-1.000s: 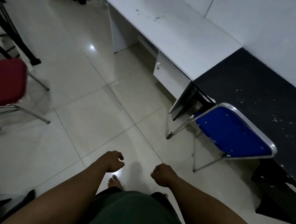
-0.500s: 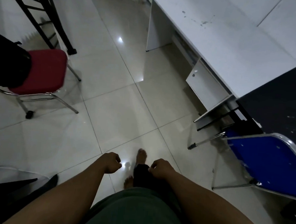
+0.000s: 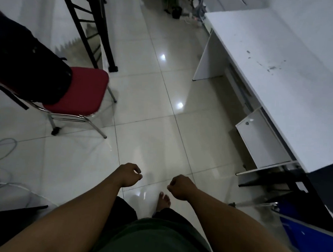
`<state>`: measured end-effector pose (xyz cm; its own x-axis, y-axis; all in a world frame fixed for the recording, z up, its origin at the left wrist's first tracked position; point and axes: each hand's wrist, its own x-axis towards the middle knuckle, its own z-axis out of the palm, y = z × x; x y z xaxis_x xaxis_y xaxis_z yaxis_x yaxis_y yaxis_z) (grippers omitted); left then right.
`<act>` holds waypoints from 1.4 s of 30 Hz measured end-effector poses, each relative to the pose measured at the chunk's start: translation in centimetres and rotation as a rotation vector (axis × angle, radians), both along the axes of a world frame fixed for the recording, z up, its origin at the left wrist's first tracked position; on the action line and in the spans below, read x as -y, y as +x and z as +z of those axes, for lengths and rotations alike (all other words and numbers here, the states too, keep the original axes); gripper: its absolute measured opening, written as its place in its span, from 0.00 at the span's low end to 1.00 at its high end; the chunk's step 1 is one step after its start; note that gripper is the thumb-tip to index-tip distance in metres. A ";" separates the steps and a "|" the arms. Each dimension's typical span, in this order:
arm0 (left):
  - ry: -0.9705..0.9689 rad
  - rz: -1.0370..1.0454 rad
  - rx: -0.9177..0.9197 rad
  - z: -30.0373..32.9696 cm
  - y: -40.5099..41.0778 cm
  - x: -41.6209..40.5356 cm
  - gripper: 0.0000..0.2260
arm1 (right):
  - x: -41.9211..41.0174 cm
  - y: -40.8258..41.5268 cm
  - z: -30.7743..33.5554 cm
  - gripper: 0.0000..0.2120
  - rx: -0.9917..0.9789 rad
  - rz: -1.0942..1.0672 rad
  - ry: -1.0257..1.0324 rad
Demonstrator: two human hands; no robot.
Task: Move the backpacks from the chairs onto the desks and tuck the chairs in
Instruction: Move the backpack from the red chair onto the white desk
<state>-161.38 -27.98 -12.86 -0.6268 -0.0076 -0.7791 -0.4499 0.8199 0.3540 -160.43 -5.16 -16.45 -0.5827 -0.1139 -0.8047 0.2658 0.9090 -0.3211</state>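
Observation:
A black backpack (image 3: 24,64) rests on a red-seated chair (image 3: 82,90) at the left, covering the back part of the seat. A white desk (image 3: 284,78) runs along the right side. A blue chair (image 3: 310,243) shows at the bottom right edge, next to a black desk (image 3: 326,184). My left hand (image 3: 129,175) and my right hand (image 3: 180,186) hang low in the middle over the floor, both loosely curled with nothing in them, well apart from the red chair and the backpack.
A black metal ladder frame (image 3: 90,25) stands behind the red chair. White cables (image 3: 0,155) lie on the floor at the left. A white drawer unit (image 3: 261,138) sits under the white desk. Dark clutter (image 3: 176,9) lies at the far end of the tiled floor.
The view has swung left: the red chair with the backpack has come further into view and nearer, while the blue chair has slid to the bottom right edge. My hands stay curled and empty.

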 end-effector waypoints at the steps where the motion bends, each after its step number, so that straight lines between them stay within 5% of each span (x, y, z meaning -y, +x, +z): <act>1: 0.006 0.009 0.006 0.0 -0.7 0.9 0.13 | 0.9 -1.2 0.0 0.17 -0.014 0.006 -0.002; 20: -0.060 -0.114 0.023 -0.7 -10.7 27.6 0.17 | 26.0 -10.7 1.0 0.17 -0.048 -0.102 -0.011; 42: -0.022 0.129 -0.047 0.1 -28.9 49.4 0.12 | 47.6 -31.1 0.0 0.19 0.001 0.075 0.011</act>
